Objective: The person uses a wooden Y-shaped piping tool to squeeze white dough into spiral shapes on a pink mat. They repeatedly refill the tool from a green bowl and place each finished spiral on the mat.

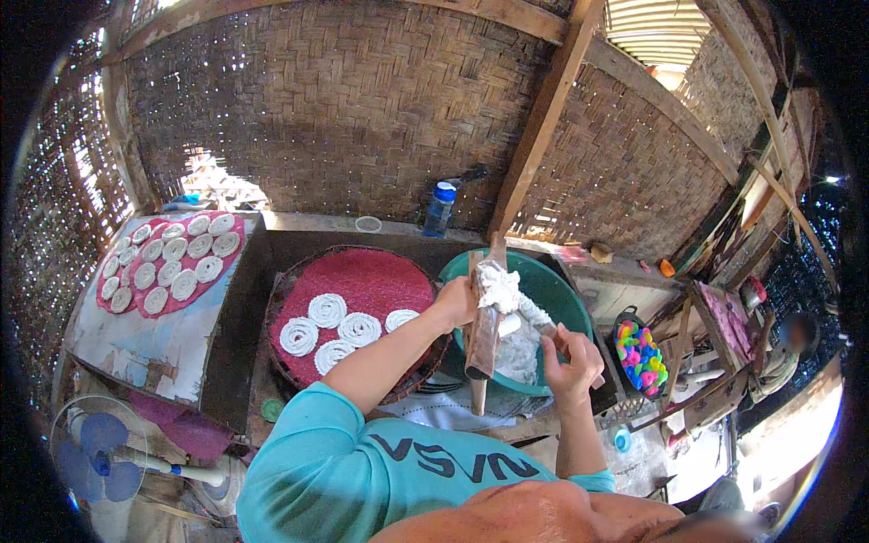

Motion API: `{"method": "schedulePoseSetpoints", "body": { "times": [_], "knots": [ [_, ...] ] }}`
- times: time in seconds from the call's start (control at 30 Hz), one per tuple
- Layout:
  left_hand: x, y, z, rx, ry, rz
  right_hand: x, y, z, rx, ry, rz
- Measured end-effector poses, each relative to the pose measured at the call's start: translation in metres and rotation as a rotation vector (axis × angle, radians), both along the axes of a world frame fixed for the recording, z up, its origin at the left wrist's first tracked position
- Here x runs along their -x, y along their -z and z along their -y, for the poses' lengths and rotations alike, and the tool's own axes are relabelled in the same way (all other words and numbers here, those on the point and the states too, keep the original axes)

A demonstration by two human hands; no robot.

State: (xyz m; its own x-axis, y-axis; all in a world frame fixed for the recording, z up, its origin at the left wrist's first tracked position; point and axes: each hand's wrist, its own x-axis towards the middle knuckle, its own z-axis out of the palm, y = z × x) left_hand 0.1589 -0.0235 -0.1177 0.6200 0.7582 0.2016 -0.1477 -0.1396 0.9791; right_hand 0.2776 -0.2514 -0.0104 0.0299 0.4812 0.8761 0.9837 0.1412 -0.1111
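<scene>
My left hand [457, 302] is closed around the side of a wooden press [486, 342], which lies over a green basin [581, 312]. A lump of white dough [499, 288] sits on the press near its far end. My right hand [574, 358] grips a short wooden stick [548, 332] whose far end is coated in dough and touches the lump. More white dough or paste [518, 353] lies in the basin. To the left, a round tray [274, 344] carries a red mat [367, 279] with several white dough coils [360, 328] near my left forearm.
A large box [233, 317] at the left bears another red mat with several coils. A blue bottle [439, 213] stands on the back ledge [317, 223]. Right of the basin is a tray of colourful pieces [639, 355]. A fan [101, 448] stands at lower left.
</scene>
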Motion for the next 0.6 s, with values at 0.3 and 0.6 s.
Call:
{"method": "schedulePoseSetpoints", "body": {
  "times": [0.3, 0.6],
  "knots": [
    [0.023, -0.062, 0.033, 0.647, 0.255, 0.407, -0.026, 0.010, -0.001, 0.194, -0.077, -0.655],
    [0.042, -0.028, -0.018, -0.329, 0.045, 0.163, -0.042, 0.026, 0.022, 0.348, -0.219, -0.837]
  ]
}}
